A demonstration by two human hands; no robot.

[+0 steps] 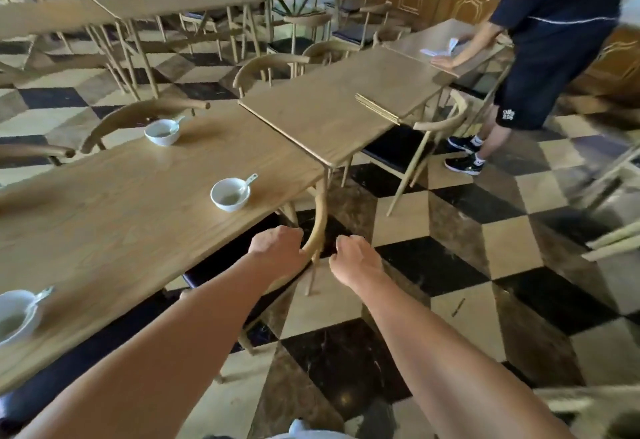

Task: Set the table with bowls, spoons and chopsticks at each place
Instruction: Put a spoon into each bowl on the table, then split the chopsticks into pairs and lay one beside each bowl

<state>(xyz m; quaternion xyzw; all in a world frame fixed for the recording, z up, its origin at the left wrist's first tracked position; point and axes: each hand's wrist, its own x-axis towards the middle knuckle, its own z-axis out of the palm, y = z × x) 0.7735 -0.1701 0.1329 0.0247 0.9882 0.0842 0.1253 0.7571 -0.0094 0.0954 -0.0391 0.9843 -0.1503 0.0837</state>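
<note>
Forearms: both forearms (156,352) stretch forward from the bottom edge, over the checkered floor.
Left hand: the left hand (277,248) has its fingers curled over the chair back (320,216), gripping the curved wooden rail where the chair is tucked under the long table (121,213).
Right hand: the right hand (356,260) is just right of that rail, knuckles up and fingers curled under. Nothing shows in it, and it seems not to touch the wood.
Bowls: the middle bowl (230,195) is ahead and left of the left hand, the far bowl (162,132) further off the same way, and the near bowl (15,314) well back to its left. Each is white with a spoon in it.
Chopsticks: a bundle of chopsticks (377,109) lies well ahead of the right hand, at the edge of the second table (311,109). None are at the places.
Other person: a person in dark clothes (554,40) is far ahead to the right, leaning on another table.
Step in hand: this is likely straightening the chair, with bowls and spoons already placed and chopsticks left to do.
Next move: probably let go of the rail, reach forward past it for the bundle, and lay a pair beside each bowl.
</note>
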